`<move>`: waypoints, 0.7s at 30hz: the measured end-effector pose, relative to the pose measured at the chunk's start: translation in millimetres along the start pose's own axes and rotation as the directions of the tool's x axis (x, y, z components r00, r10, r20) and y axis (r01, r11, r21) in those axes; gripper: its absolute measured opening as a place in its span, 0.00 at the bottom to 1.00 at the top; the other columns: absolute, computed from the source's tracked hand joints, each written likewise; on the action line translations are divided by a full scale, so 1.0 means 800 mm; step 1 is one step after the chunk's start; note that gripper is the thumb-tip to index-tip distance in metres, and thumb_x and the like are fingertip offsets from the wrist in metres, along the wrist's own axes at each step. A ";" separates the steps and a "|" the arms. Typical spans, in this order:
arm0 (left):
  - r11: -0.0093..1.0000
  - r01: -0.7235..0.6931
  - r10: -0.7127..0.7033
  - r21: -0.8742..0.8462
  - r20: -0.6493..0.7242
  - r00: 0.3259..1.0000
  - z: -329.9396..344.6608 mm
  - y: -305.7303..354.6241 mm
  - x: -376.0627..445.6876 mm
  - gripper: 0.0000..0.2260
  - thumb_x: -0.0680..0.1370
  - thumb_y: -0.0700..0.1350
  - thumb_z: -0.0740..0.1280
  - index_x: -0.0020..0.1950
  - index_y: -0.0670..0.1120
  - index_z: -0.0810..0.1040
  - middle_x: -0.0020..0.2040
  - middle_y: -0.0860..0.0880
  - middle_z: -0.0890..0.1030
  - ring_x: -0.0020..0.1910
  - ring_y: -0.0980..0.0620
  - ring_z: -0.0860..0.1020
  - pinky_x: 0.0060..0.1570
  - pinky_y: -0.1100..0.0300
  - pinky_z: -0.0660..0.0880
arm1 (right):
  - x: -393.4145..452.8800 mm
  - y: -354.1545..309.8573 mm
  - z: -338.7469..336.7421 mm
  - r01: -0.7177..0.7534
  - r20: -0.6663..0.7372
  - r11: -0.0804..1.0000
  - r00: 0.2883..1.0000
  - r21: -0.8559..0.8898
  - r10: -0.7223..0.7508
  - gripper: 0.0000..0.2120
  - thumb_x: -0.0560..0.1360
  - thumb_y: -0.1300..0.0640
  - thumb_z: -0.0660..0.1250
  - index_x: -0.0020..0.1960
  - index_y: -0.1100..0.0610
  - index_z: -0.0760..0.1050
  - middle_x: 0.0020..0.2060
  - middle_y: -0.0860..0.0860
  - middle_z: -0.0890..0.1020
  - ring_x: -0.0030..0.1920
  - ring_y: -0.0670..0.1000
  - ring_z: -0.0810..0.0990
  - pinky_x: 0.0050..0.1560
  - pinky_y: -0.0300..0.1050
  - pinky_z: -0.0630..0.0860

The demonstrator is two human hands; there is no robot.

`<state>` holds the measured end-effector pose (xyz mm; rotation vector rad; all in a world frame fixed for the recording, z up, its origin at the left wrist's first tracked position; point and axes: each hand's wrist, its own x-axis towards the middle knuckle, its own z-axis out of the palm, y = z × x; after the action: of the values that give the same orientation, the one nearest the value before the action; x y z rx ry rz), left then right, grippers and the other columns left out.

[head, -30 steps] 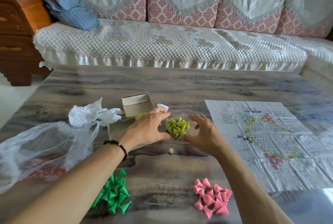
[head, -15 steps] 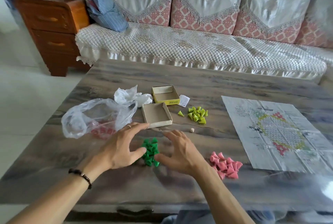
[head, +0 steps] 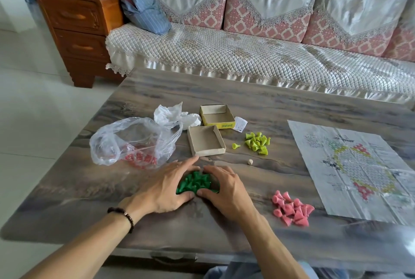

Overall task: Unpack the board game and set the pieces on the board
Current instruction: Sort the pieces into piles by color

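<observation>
Three piles sorted, none on the board yet.
Your left hand (head: 166, 186) and right hand (head: 224, 189) cup the green pieces (head: 195, 181) on the table (head: 258, 101), fingers curved round them; yellow pieces (head: 257, 143) and pink pieces (head: 290, 208) wait beside the unfolded board (head: 359, 171).

arms: bare, sleeveless | left wrist: dark beaded bracelet (head: 122, 216) | lap: blue-grey clothing (head: 235, 272)

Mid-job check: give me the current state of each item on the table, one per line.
Dark green pieces: heaped, cupped between left hand and right hand.
Lime pieces: loose cluster, one apart.
Pink pieces: loose pile.
Paper board: unfolded, flat, no pieces on it.
Plain box tray: open, empty.
Yellow box tray: open, empty.
Plastic bag: open, crumpled.
</observation>
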<state>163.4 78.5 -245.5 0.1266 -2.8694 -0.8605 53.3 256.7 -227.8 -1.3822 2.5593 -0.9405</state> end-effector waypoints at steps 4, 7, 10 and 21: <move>0.998 -0.038 0.040 0.048 -0.053 0.998 0.002 0.003 -0.001 0.39 0.72 0.59 0.66 0.79 0.58 0.50 0.69 0.64 0.71 0.71 0.58 0.66 0.72 0.57 0.61 | -0.004 0.005 0.014 0.052 -0.099 0.987 0.993 -0.150 -0.067 0.19 0.71 0.41 0.64 0.59 0.47 0.76 0.51 0.44 0.79 0.52 0.50 0.74 0.51 0.48 0.73; 0.989 -0.055 0.067 0.137 -0.079 0.995 0.004 0.013 0.004 0.37 0.72 0.61 0.61 0.79 0.54 0.54 0.69 0.61 0.72 0.70 0.60 0.66 0.69 0.63 0.61 | -0.003 0.005 0.014 0.028 -0.131 0.966 0.989 -0.256 -0.064 0.16 0.72 0.42 0.62 0.56 0.47 0.76 0.49 0.46 0.77 0.50 0.51 0.75 0.47 0.48 0.72; 0.960 -0.116 0.166 0.256 -0.180 0.970 0.014 0.018 0.018 0.26 0.74 0.58 0.61 0.70 0.51 0.71 0.61 0.58 0.78 0.63 0.57 0.72 0.61 0.63 0.65 | -0.002 0.005 0.012 -0.009 -0.160 0.939 0.986 -0.345 -0.050 0.14 0.71 0.44 0.61 0.51 0.51 0.75 0.45 0.49 0.77 0.45 0.53 0.75 0.43 0.49 0.72; 0.939 -0.093 0.199 0.331 -0.304 0.931 0.021 0.022 0.036 0.10 0.76 0.51 0.60 0.43 0.48 0.76 0.43 0.52 0.75 0.43 0.52 0.74 0.37 0.62 0.71 | 0.006 0.010 0.007 0.026 -0.146 0.911 0.985 -0.412 -0.094 0.11 0.76 0.45 0.59 0.45 0.52 0.74 0.40 0.49 0.73 0.38 0.52 0.75 0.30 0.45 0.68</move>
<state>131.9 98.8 -245.9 0.0783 -2.6251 -0.3133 46.9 253.4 -235.8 -1.5438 2.9823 -0.5583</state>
